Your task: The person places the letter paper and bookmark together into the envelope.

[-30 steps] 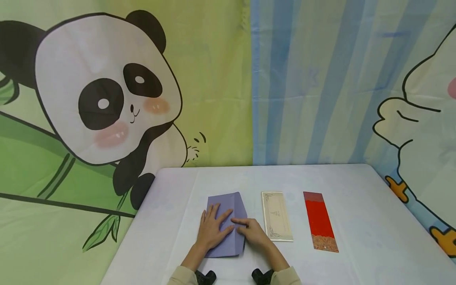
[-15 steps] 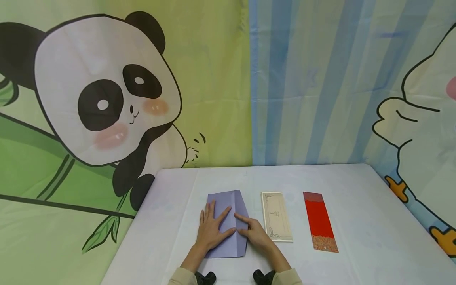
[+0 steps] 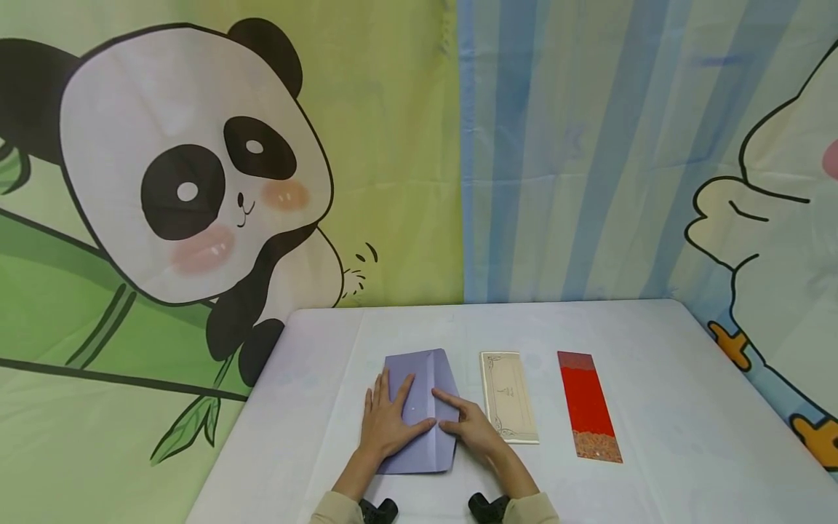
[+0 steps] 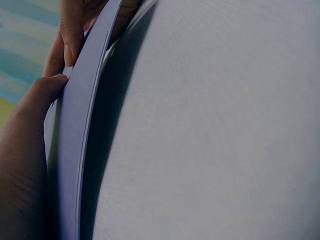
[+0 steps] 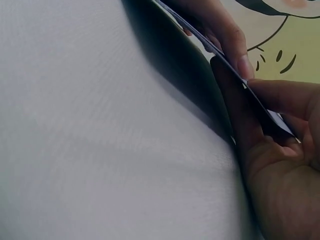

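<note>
A purple envelope [image 3: 419, 455] lies on the white table in the head view, its tapered flap [image 3: 448, 371] spread out to the right of a long crease. My left hand [image 3: 382, 422] rests on its left part with fingers extended, the thumb reaching to the crease. From the right, my right hand [image 3: 473, 428] grips the flap. The right wrist view shows its thumb above the paper and a finger [image 5: 232, 95] underneath. In the left wrist view, the purple edge [image 4: 82, 115] stands a little off the tabletop, with the left thumb [image 4: 50, 85] against it.
Right of the envelope lies a cream card [image 3: 509, 399] with an ornate border. Farther right is a red strip [image 3: 589, 407] with a brown speckled end. Black wrist devices [image 3: 380, 511] sit by both cuffs. A printed panda curtain [image 3: 196, 167] hangs behind the white table [image 3: 681, 407].
The flap has shifted slightly right, the right hand moving with it. My left fingers have drawn a little closer together. The card and the red strip have stayed put.
</note>
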Action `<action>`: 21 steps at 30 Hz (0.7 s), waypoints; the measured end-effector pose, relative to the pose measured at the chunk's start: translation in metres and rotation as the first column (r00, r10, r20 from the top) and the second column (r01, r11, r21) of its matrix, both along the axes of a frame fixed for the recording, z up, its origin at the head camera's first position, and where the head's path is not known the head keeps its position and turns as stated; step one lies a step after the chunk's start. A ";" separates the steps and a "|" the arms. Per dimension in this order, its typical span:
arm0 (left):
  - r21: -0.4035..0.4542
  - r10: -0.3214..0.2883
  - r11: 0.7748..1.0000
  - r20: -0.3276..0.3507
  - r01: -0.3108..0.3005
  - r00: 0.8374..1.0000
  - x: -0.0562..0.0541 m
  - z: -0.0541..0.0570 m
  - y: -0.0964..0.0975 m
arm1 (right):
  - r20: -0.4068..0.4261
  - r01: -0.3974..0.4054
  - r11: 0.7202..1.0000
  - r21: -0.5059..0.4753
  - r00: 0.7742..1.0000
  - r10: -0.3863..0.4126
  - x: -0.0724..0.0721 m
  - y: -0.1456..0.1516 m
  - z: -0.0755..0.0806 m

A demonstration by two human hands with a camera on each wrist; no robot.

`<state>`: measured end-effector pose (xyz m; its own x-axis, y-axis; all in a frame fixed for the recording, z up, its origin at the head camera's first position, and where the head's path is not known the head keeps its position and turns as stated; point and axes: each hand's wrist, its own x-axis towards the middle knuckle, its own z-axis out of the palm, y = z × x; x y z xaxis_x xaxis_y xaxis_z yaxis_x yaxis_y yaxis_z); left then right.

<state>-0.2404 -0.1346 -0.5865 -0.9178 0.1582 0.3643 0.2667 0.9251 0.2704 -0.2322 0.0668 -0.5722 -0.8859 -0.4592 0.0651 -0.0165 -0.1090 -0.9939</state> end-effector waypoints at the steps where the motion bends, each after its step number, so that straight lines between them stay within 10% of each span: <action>1: 0.002 -0.003 1.000 0.002 0.003 1.000 0.000 0.000 0.000 | 0.001 -0.001 1.000 0.000 1.000 0.001 0.000 0.000 0.000; 21: 0.068 -0.072 0.995 -0.039 0.075 0.997 -0.001 -0.002 -0.003 | -0.077 0.022 0.993 0.114 0.997 -0.013 0.000 0.000 0.005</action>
<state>-0.2410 -0.1377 -0.5880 -0.8903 0.1979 0.4101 0.3441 0.8822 0.3215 -0.2318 0.0665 -0.5677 -0.8884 -0.4522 0.0799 -0.0930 0.0070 -0.9956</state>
